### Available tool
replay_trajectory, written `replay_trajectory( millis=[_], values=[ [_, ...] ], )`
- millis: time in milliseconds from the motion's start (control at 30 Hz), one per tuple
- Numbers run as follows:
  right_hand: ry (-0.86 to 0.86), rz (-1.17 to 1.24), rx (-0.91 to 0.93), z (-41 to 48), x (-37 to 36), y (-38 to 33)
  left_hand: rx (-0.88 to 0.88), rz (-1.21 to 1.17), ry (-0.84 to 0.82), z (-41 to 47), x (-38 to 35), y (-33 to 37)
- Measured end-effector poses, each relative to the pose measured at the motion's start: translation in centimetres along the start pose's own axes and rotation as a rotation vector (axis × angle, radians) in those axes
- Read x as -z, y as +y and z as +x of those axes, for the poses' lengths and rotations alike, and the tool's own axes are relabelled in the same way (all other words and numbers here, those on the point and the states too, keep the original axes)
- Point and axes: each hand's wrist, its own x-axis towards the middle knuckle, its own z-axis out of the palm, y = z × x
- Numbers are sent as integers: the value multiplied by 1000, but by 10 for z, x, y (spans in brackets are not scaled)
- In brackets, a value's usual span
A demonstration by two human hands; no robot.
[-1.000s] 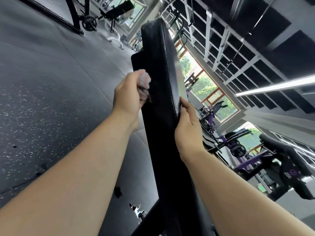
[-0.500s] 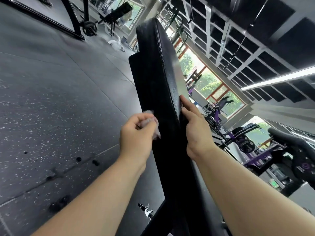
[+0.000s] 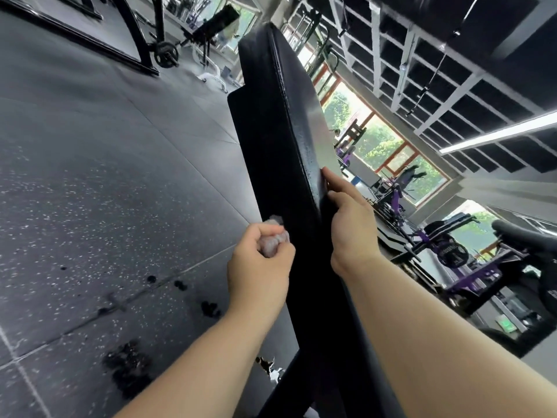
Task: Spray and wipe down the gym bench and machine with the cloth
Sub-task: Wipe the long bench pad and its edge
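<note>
Against the left edge of the black padded bench (image 3: 280, 140), your left hand (image 3: 259, 267) clenches a bunched pale cloth (image 3: 272, 241) on the glossy vinyl, while your right hand (image 3: 351, 224) grips the pad's right edge.

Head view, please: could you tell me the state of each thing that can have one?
bench pad, gripped at one edge, face shiny.
cloth, bunched, pressed against the bench pad's side.
left hand, grips the cloth.
right hand, fingers curled round the bench pad's edge.
</note>
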Motion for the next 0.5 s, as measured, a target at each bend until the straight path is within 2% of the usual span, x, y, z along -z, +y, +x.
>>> replay_trajectory(
  millis=[67,133,200,267,367,500],
  values=[
    [17,-12,-3,-3,1,-1,-115,6,91,-5,12,21],
    [30,-14,-10,-3,0,-2,-314,15,170,11,18,51],
    [49,-14,-11,-4,-4,-3,-457,52,86,33,16,77],
    [78,-15,1,-3,-5,-2,-584,237,-7,47,2,85],
    [98,4,2,-1,-5,0,-777,494,-16,49,-13,67],
    [72,9,30,0,-5,-7,-926,589,-25,35,0,36]
  ],
)
